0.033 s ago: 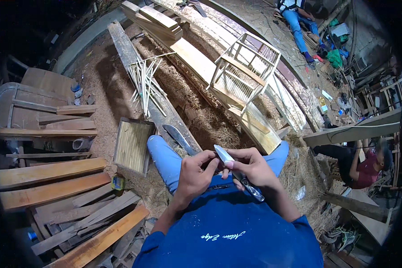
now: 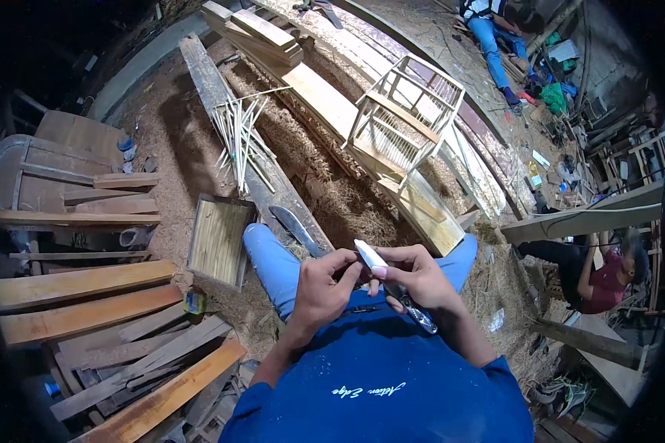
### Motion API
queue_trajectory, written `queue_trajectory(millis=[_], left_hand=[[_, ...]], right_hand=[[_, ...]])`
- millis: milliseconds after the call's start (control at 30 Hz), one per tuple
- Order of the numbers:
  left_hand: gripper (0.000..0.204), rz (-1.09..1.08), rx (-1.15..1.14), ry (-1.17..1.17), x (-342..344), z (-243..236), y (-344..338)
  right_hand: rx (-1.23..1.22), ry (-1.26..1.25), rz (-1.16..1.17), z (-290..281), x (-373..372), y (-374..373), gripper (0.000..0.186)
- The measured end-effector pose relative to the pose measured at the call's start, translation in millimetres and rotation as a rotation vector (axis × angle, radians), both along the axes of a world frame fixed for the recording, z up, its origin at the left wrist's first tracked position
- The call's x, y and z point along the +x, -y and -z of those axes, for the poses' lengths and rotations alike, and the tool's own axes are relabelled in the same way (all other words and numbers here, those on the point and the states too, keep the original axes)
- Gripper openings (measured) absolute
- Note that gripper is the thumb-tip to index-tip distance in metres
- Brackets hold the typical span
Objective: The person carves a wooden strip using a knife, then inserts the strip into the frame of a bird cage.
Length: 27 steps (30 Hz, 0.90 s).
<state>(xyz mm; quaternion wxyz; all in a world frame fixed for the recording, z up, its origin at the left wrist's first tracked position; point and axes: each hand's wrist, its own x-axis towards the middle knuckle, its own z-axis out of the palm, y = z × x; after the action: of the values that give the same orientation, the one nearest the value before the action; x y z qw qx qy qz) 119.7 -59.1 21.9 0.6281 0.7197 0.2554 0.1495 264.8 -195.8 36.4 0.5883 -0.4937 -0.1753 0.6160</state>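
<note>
My right hand (image 2: 421, 279) is closed around a pocket knife (image 2: 371, 255). Its bright blade points up and to the left, and the dark handle sticks out below my palm. Close beside the blade, my left hand (image 2: 326, 286) pinches with thumb and fingers; what lies between them is too small to make out. Both hands are over my lap. Beyond my left hand, a larger curved blade (image 2: 294, 227) rests on a weathered plank (image 2: 262, 177). Farther along that plank lies a loose bundle of thin pale sticks (image 2: 240, 136).
A small cage of wooden bars (image 2: 406, 118) stands on a long pale beam (image 2: 321, 100). A shallow wooden tray (image 2: 222, 240) sits by my left knee. Stacked boards (image 2: 89, 284) fill the left side. Two other people work at the upper right and right. Shavings cover the ground.
The knife blade has turned slightly and looks whiter in the light. Both hands stay in nearly the same place.
</note>
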Motion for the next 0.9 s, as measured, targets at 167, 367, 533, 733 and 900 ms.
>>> queue_trajectory(millis=[167,367,533,733,900], left_hand=[[0.014,-0.018,0.045,0.011,-2.9,-4.2,3.7],[0.014,-0.059,-0.001,-0.034,-2.9,-3.0,3.1],[0.013,-0.065,0.082,-0.014,4.2,-12.4,3.6],[0.013,-0.029,0.114,0.023,1.4,-12.9,5.7],[0.014,0.001,0.139,-0.066,-0.2,-17.3,8.6]], right_hand=[[-0.086,0.095,0.155,-9.4,11.5,4.5,0.045],[-0.057,0.05,0.043,-22.7,7.7,2.0,0.05],[0.006,-0.058,-0.02,-12.3,0.1,-0.9,0.05],[0.0,-0.036,-0.015,-8.8,2.1,4.7,0.049],[-0.104,0.102,0.083,-18.5,7.1,8.7,0.048]])
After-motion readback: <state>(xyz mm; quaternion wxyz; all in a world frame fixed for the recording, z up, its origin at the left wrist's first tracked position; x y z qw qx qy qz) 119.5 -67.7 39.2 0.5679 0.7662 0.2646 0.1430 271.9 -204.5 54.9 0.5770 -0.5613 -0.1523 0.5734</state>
